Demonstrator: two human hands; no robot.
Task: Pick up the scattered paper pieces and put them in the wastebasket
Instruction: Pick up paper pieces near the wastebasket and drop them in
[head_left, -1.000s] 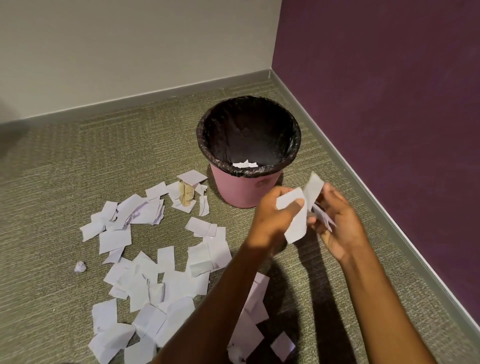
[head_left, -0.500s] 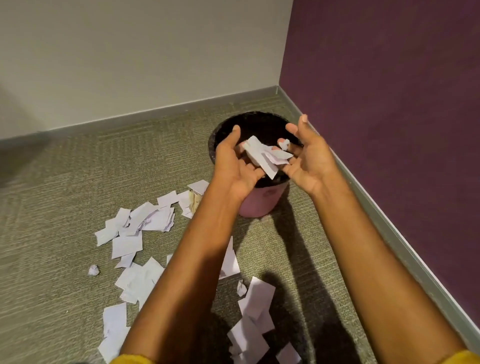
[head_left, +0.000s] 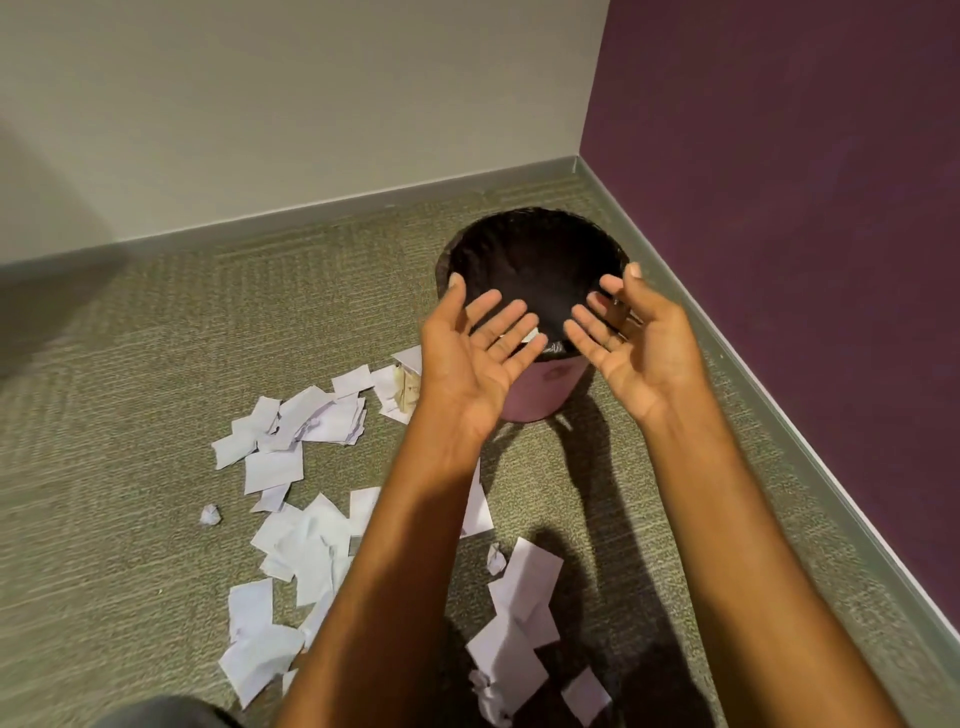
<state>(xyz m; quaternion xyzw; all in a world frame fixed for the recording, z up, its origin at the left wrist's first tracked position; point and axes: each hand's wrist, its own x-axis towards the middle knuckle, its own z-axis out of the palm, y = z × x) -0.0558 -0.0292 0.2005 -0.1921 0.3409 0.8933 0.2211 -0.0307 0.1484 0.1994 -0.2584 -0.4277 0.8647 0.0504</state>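
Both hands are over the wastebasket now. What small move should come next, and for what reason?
The left hand and right hand are open, palms up, holding nothing above the wastebasket, while many paper pieces lie on the carpet beside it. So the next move is probably to lower both hands to the nearest pieces and gather more.
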